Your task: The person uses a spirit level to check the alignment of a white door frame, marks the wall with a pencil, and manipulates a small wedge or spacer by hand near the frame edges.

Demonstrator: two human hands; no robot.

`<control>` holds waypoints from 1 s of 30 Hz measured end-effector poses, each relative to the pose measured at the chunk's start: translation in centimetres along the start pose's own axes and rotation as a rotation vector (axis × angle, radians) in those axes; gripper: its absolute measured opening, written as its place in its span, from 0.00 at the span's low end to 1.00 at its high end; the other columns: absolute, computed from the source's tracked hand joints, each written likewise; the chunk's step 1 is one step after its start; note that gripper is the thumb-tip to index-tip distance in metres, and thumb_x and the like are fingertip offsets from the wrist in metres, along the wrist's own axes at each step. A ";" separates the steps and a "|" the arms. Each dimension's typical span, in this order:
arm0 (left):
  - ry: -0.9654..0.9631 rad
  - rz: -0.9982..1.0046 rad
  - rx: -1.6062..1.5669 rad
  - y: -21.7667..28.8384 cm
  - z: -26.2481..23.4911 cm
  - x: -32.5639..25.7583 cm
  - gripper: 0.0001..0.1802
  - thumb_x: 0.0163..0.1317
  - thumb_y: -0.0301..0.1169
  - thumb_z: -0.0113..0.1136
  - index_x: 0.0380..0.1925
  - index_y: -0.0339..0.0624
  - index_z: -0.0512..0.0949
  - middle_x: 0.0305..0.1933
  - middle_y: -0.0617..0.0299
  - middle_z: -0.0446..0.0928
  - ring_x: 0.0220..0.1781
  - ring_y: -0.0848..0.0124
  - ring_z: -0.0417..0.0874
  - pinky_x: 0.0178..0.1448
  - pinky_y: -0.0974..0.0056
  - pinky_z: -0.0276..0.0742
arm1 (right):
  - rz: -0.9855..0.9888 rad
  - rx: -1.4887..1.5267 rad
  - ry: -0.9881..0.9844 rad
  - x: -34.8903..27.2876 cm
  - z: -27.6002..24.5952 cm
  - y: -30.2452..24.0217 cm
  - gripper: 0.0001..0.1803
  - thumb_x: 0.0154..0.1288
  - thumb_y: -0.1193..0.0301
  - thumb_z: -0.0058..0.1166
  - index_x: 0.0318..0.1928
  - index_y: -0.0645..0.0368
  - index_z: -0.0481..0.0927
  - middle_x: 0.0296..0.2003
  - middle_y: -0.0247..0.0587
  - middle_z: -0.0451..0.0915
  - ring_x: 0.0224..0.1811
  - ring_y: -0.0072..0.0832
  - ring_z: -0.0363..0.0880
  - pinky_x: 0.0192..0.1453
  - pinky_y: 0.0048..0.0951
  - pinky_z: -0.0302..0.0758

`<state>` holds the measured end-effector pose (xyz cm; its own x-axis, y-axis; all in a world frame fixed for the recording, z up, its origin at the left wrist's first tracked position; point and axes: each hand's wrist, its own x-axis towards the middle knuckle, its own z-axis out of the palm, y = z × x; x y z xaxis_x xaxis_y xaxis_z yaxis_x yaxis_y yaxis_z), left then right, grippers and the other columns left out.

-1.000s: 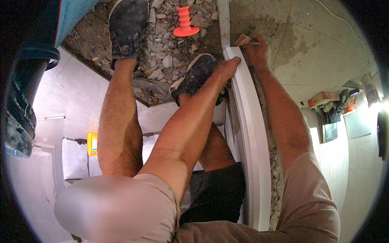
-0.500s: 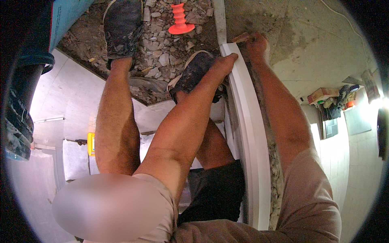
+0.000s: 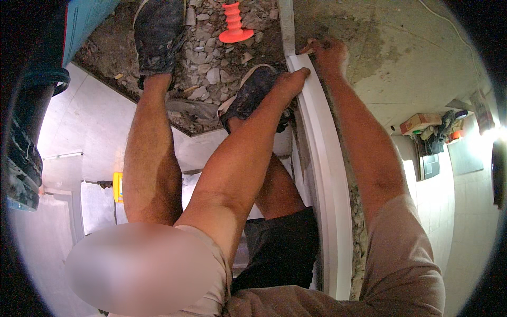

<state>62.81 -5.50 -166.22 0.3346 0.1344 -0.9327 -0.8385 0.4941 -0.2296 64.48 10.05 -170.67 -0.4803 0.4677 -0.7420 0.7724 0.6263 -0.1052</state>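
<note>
A long white trim strip (image 3: 331, 185) with a stepped profile runs from the lower edge up to the far end of a wall edge. Near its far end my left hand (image 3: 293, 83) grips it, thumb on the top face and fingers down over the left side, mostly hidden. Just beyond that end, on the right, my right hand (image 3: 328, 54) is closed in a pinch. What its fingers hold, if anything, is too small to make out. A narrow grey bar (image 3: 286, 26) continues in line past the strip's end.
Stone rubble (image 3: 211, 74) covers the ground at far left, under my dark shoes (image 3: 158, 39). An orange ribbed handle (image 3: 235, 24) with a round flange stands there. A stained grey surface (image 3: 391, 63) lies to the right. A cardboard box (image 3: 420, 123) sits farther right.
My right hand has shifted slightly left and up, its fingers now closer to the grey bar. My left hand keeps its grip, and the white trim strip stays put.
</note>
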 end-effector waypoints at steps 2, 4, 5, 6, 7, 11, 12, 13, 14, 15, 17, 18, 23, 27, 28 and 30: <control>-0.015 0.005 0.021 0.2 0.5 -0.2 0.38 0.59 0.51 0.58 0.57 0.28 0.77 0.59 0.40 0.79 0.60 0.51 0.81 0.65 0.56 0.72 | -0.151 -0.030 0.152 -0.6 -0.3 0.5 0.25 0.56 0.48 0.66 0.39 0.59 0.86 0.36 0.53 0.84 0.45 0.52 0.82 0.49 0.52 0.78; -0.040 0.022 -0.041 0.2 0.8 -0.3 0.37 0.59 0.52 0.58 0.56 0.27 0.78 0.57 0.40 0.80 0.59 0.51 0.82 0.64 0.55 0.73 | -0.306 -0.056 0.303 -0.7 -0.5 0.6 0.24 0.57 0.48 0.66 0.39 0.58 0.86 0.37 0.54 0.83 0.46 0.52 0.81 0.50 0.52 0.79; -0.042 0.023 -0.040 0.3 1.0 -0.1 0.37 0.59 0.52 0.58 0.56 0.27 0.78 0.57 0.40 0.80 0.59 0.51 0.82 0.64 0.55 0.73 | -0.316 -0.054 0.242 -0.5 -0.6 0.4 0.23 0.58 0.50 0.65 0.39 0.58 0.86 0.37 0.54 0.83 0.47 0.52 0.81 0.50 0.52 0.79; -0.037 0.015 0.001 0.4 1.1 0.0 0.37 0.59 0.52 0.58 0.56 0.28 0.78 0.57 0.41 0.81 0.58 0.50 0.83 0.64 0.55 0.73 | -0.327 -0.051 0.182 -0.4 -0.8 0.4 0.21 0.60 0.51 0.64 0.39 0.57 0.86 0.37 0.55 0.83 0.48 0.51 0.81 0.50 0.52 0.79; -0.027 0.003 0.042 0.4 1.1 0.2 0.37 0.59 0.52 0.58 0.55 0.28 0.78 0.56 0.41 0.81 0.57 0.50 0.83 0.63 0.55 0.74 | -0.326 -0.048 0.179 -0.3 -0.9 0.1 0.21 0.60 0.51 0.64 0.39 0.57 0.86 0.37 0.55 0.83 0.48 0.51 0.81 0.50 0.52 0.79; -0.004 -0.003 0.009 -0.6 1.2 1.2 0.37 0.58 0.52 0.59 0.55 0.27 0.78 0.55 0.40 0.81 0.58 0.50 0.83 0.63 0.55 0.73 | -0.414 -0.145 0.064 -0.1 -1.2 -0.6 0.18 0.64 0.54 0.60 0.40 0.56 0.87 0.36 0.54 0.83 0.45 0.52 0.82 0.50 0.51 0.81; -0.012 0.019 0.011 -1.0 1.1 2.1 0.38 0.58 0.52 0.59 0.56 0.27 0.78 0.56 0.39 0.81 0.58 0.50 0.82 0.64 0.55 0.73 | -0.408 -0.108 0.092 0.0 -1.2 -1.1 0.17 0.64 0.55 0.59 0.39 0.56 0.86 0.35 0.53 0.83 0.43 0.53 0.83 0.49 0.50 0.81; -0.022 0.037 0.004 -1.6 1.1 3.0 0.38 0.59 0.52 0.59 0.56 0.26 0.77 0.57 0.39 0.80 0.58 0.49 0.82 0.64 0.56 0.73 | -0.416 -0.105 0.091 0.3 -1.2 -1.2 0.17 0.64 0.55 0.59 0.39 0.56 0.86 0.35 0.53 0.83 0.43 0.53 0.83 0.49 0.50 0.81; -0.025 0.037 0.003 -1.8 1.3 3.4 0.38 0.59 0.52 0.59 0.56 0.26 0.77 0.57 0.39 0.80 0.58 0.49 0.82 0.64 0.56 0.73 | -0.491 -0.112 0.089 0.7 -1.3 -0.7 0.10 0.61 0.64 0.60 0.39 0.56 0.86 0.37 0.49 0.83 0.42 0.51 0.83 0.47 0.48 0.80; -0.027 0.022 -0.031 -2.0 1.4 3.8 0.39 0.59 0.53 0.58 0.56 0.26 0.77 0.58 0.38 0.80 0.59 0.49 0.82 0.64 0.56 0.73 | -0.567 -0.117 0.087 1.0 -1.3 -0.3 0.08 0.57 0.74 0.60 0.38 0.55 0.85 0.38 0.46 0.82 0.41 0.50 0.83 0.44 0.46 0.79; -0.025 -0.001 -0.065 -2.2 1.4 3.9 0.39 0.59 0.53 0.58 0.57 0.26 0.77 0.59 0.38 0.79 0.60 0.49 0.81 0.65 0.56 0.73 | -0.564 -0.110 0.034 1.4 -1.2 -0.3 0.08 0.57 0.74 0.60 0.38 0.56 0.84 0.38 0.46 0.82 0.41 0.50 0.83 0.43 0.46 0.79; -0.023 0.019 -0.033 -2.3 1.1 3.9 0.39 0.59 0.53 0.58 0.57 0.26 0.77 0.59 0.38 0.79 0.60 0.49 0.81 0.65 0.56 0.72 | -0.564 -0.104 -0.014 1.6 -1.1 -0.5 0.07 0.56 0.74 0.60 0.38 0.56 0.84 0.38 0.45 0.82 0.41 0.50 0.83 0.43 0.45 0.79; -0.031 0.042 0.016 -1.7 1.6 3.2 0.39 0.59 0.53 0.58 0.56 0.26 0.77 0.59 0.39 0.79 0.62 0.50 0.80 0.66 0.55 0.71 | -0.534 -0.148 0.001 2.3 -1.0 0.6 0.08 0.55 0.76 0.61 0.37 0.55 0.83 0.37 0.45 0.81 0.41 0.50 0.82 0.43 0.46 0.79; -0.043 0.076 0.019 -1.9 1.4 3.5 0.40 0.58 0.53 0.60 0.57 0.25 0.77 0.60 0.39 0.78 0.62 0.50 0.80 0.66 0.56 0.71 | -0.628 -0.054 -0.005 1.9 -1.2 -0.5 0.07 0.55 0.76 0.60 0.37 0.55 0.82 0.36 0.46 0.80 0.42 0.49 0.81 0.44 0.46 0.78; -0.058 0.077 -0.013 -2.2 1.1 3.6 0.40 0.57 0.53 0.60 0.57 0.25 0.76 0.61 0.39 0.78 0.63 0.50 0.80 0.66 0.56 0.71 | -0.630 -0.048 -0.007 1.7 -1.3 -1.1 0.07 0.55 0.76 0.60 0.37 0.55 0.82 0.36 0.46 0.80 0.42 0.49 0.81 0.44 0.46 0.78; -0.012 0.019 -0.028 -2.5 0.6 3.8 0.40 0.57 0.53 0.61 0.57 0.25 0.76 0.60 0.39 0.78 0.62 0.51 0.80 0.66 0.57 0.71 | -0.623 -0.094 -0.065 1.6 -1.4 -2.4 0.08 0.55 0.77 0.59 0.37 0.55 0.82 0.35 0.46 0.79 0.42 0.49 0.81 0.45 0.45 0.77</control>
<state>66.45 -5.71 -168.98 0.3240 0.1540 -0.9335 -0.8563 0.4673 -0.2201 61.31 10.18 -170.65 -0.7997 -0.0398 -0.5991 0.3145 0.8222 -0.4744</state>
